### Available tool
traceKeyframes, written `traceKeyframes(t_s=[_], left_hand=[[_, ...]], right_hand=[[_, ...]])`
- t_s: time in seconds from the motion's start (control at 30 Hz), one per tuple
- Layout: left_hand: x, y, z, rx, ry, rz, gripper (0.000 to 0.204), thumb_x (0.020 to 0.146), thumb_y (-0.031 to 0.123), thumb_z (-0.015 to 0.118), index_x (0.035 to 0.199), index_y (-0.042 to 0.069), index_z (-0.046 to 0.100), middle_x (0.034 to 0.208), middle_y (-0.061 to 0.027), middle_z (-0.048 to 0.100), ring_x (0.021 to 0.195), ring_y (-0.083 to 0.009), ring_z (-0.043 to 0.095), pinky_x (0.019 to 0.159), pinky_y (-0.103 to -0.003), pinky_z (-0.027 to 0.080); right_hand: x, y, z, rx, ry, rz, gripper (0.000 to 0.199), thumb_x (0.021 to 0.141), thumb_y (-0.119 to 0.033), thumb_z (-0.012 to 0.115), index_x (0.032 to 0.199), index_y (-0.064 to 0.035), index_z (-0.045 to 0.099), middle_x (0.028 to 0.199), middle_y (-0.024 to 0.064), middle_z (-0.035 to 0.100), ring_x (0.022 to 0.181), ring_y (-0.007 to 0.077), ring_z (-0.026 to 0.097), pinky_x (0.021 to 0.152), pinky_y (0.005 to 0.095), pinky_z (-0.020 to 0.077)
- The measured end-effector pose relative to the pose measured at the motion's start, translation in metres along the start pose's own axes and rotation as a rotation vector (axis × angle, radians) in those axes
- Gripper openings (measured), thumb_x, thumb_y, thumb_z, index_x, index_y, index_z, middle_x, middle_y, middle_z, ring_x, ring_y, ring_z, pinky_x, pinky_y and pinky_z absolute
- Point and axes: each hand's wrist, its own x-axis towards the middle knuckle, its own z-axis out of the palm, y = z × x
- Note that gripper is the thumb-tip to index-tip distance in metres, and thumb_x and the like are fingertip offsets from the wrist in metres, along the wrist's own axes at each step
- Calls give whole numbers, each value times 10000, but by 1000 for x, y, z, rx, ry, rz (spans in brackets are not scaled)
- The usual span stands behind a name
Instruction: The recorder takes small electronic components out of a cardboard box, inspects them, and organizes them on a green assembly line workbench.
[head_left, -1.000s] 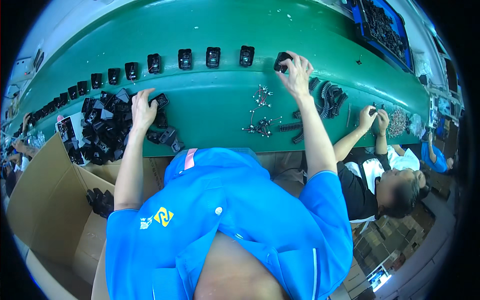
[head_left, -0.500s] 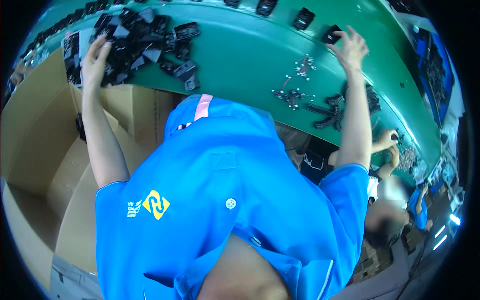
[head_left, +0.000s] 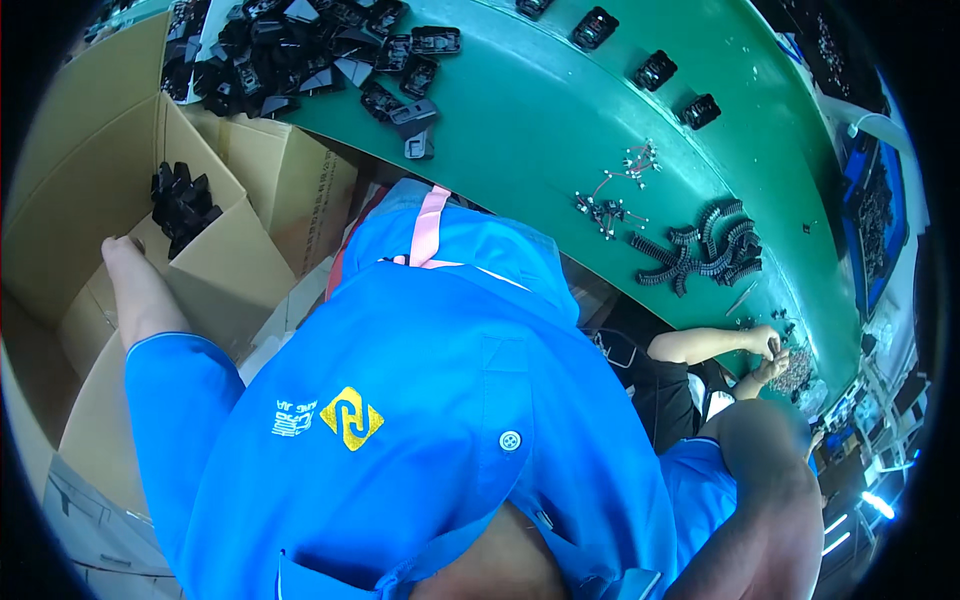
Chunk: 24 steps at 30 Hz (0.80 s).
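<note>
My left arm reaches down and to the left into a large open cardboard box (head_left: 60,200). My left hand (head_left: 112,248) is at the box's inner wall, with its fingers hidden from me. A small heap of black plastic parts (head_left: 180,205) lies in a second box just right of that hand. My right hand is out of sight; only a bare upper arm (head_left: 765,490) shows at the lower right. My blue shirt fills the middle of the view.
A green conveyor belt (head_left: 540,130) runs across the top. On it are a pile of black housings (head_left: 290,50), single housings in a row (head_left: 655,70), small wired pieces (head_left: 610,210) and black ribbed strips (head_left: 705,250). A co-worker's hands (head_left: 770,350) sort small parts at the right.
My left hand has left the pile on the belt and dropped into the cardboard box. My right hand has come off the belt and out of view. My head has turned left and down.
</note>
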Motion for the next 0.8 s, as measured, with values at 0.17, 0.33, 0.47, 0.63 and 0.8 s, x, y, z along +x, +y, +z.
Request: traceKeyframes(t_s=[0.17, 0.33, 0.47, 0.63, 0.8], left_hand=[[65, -39, -56, 294, 86, 23, 492, 890, 273, 673, 1340, 99, 571, 1408, -161, 497, 1323, -318, 406, 1033, -473, 400], [-12, 28, 132, 485, 77, -16, 488, 880, 287, 671, 1330, 121, 580, 1456, -167, 454, 1386, -351, 341, 1059, -537, 375], [-57, 107, 96, 587, 185, -65, 508, 867, 327, 683, 1318, 111, 594, 1395, -170, 500, 1310, -352, 404, 1029, -512, 404], [-98, 162, 56, 250, 397, -416, 634, 843, 478, 695, 1317, 68, 607, 1195, -166, 669, 1036, -323, 660, 917, -391, 517], [-109, 74, 34, -701, 181, -1172, 764, 850, 645, 610, 1386, 104, 549, 1330, -166, 598, 1129, -356, 618, 944, -496, 496]], right_hand=[[-11, -2, 50, 50, 337, -32, 360, 1000, -343, 457, 1230, -113, 611, 1281, 56, 633, 1226, 181, 518, 1085, 395, 337], [25, -41, 129, 122, 443, 77, 357, 999, -360, 452, 1202, -117, 617, 1285, 37, 629, 1223, 165, 510, 1095, 381, 309], [46, -44, 152, 150, 550, 174, 353, 993, -357, 469, 1213, -120, 611, 1290, 38, 623, 1226, 162, 501, 1097, 382, 304], [77, -81, 243, 410, 658, 307, 360, 994, -330, 484, 1262, -111, 584, 1311, 54, 600, 1177, 175, 525, 1054, 380, 354], [92, -144, 398, 1123, 175, 826, 347, 907, -136, 588, 1245, -61, 581, 1135, 106, 603, 982, 250, 573, 932, 371, 463]])
